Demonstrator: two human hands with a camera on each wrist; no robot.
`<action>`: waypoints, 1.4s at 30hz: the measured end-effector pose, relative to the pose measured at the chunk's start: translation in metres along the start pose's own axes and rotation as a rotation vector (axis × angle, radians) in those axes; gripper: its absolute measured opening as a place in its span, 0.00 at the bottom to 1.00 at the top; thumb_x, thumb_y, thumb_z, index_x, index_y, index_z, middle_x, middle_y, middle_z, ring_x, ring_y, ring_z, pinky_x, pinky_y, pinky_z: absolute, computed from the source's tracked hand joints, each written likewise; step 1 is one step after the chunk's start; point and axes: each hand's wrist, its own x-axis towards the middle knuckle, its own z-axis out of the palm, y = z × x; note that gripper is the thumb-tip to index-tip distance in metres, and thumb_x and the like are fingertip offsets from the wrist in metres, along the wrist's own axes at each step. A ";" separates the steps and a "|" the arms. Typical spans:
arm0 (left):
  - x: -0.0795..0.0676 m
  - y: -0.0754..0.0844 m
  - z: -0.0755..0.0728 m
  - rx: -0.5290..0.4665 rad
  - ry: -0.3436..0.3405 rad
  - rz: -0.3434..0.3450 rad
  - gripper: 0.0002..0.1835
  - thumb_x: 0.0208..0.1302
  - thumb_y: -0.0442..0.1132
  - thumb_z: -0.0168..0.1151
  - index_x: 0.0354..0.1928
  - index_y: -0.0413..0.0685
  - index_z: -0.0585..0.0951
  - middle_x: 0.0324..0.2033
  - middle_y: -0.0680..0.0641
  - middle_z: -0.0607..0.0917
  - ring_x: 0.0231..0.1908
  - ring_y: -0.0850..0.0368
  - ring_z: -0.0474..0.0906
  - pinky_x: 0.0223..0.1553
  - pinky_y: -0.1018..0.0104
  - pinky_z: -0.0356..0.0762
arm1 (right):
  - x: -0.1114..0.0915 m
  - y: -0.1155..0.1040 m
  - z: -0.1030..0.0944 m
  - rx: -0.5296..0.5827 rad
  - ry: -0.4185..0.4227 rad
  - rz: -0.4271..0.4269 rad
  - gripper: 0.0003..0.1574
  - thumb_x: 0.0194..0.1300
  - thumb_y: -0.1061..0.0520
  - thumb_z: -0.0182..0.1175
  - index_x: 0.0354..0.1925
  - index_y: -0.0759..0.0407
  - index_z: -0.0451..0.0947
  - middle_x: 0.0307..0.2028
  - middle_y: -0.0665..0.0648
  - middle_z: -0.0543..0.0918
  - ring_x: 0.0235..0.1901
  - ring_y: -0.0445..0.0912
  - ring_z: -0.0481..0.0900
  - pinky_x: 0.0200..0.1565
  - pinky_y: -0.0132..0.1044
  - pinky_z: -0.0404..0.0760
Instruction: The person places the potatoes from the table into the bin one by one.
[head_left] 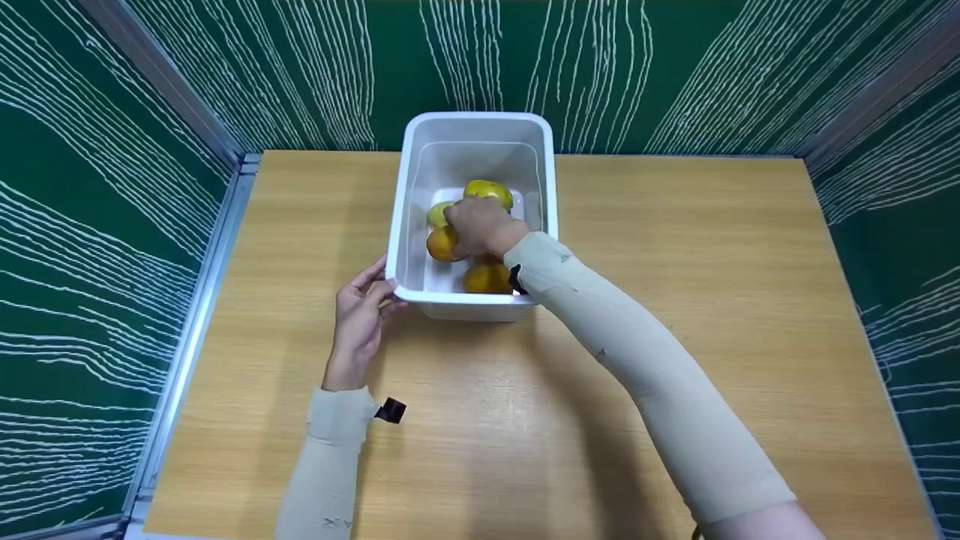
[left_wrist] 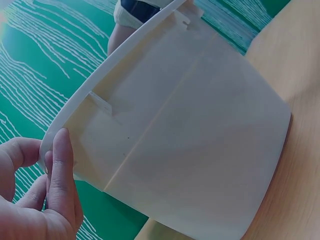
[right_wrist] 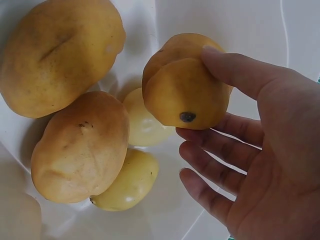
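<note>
A white plastic bin [head_left: 401,214] holds several yellow and orange fruits. My left hand [head_left: 358,319] pinches the bin's near-left corner, fingers and thumb at the rim [left_wrist: 80,95]. Inside the bin, my right hand [head_left: 484,225] reaches down among the fruits. Between its thumb and fingertips it grips a lumpy orange-yellow fruit [right_wrist: 187,95] with a dark round spot; the other fingers [right_wrist: 210,197] spread below. Beside this fruit lie a large orange-yellow fruit [right_wrist: 60,60], an orange one [right_wrist: 82,150] and smaller pale yellow ones [right_wrist: 131,182]. A green-yellow fruit [head_left: 487,193] rests farther back.
The bin stands at the back middle of a wooden table [head_left: 675,240]. Green panels [head_left: 510,60] with wavy white lines rise along the back and both sides, framed by metal profiles [head_left: 202,255]. A small black camera [head_left: 391,410] sticks out from the left wrist.
</note>
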 end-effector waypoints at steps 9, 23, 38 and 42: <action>0.000 0.001 -0.001 -0.015 -0.003 -0.002 0.28 0.70 0.19 0.54 0.71 0.27 0.72 0.45 0.43 0.79 0.29 0.59 0.82 0.29 0.73 0.89 | 0.005 -0.002 0.002 -0.029 -0.034 0.010 0.23 0.69 0.48 0.71 0.55 0.59 0.80 0.46 0.58 0.83 0.44 0.52 0.78 0.54 0.45 0.86; -0.001 0.001 0.000 -0.011 -0.013 0.000 0.28 0.70 0.19 0.54 0.72 0.27 0.71 0.46 0.43 0.78 0.30 0.59 0.83 0.30 0.74 0.89 | 0.012 -0.008 0.003 -0.115 -0.080 -0.031 0.24 0.71 0.48 0.67 0.56 0.62 0.77 0.45 0.62 0.84 0.47 0.56 0.82 0.53 0.50 0.89; -0.001 0.000 0.001 -0.020 -0.011 0.012 0.27 0.70 0.19 0.54 0.71 0.27 0.72 0.45 0.43 0.79 0.29 0.59 0.83 0.29 0.75 0.89 | 0.014 -0.007 0.006 -0.156 -0.077 -0.019 0.19 0.77 0.48 0.62 0.54 0.63 0.79 0.47 0.63 0.84 0.49 0.57 0.82 0.55 0.52 0.89; 0.000 -0.001 0.000 -0.008 -0.007 0.017 0.27 0.70 0.19 0.54 0.71 0.26 0.71 0.45 0.44 0.79 0.30 0.60 0.82 0.29 0.75 0.89 | 0.014 -0.007 0.007 -0.169 -0.073 -0.010 0.20 0.77 0.47 0.61 0.52 0.63 0.80 0.47 0.63 0.85 0.48 0.57 0.82 0.51 0.52 0.90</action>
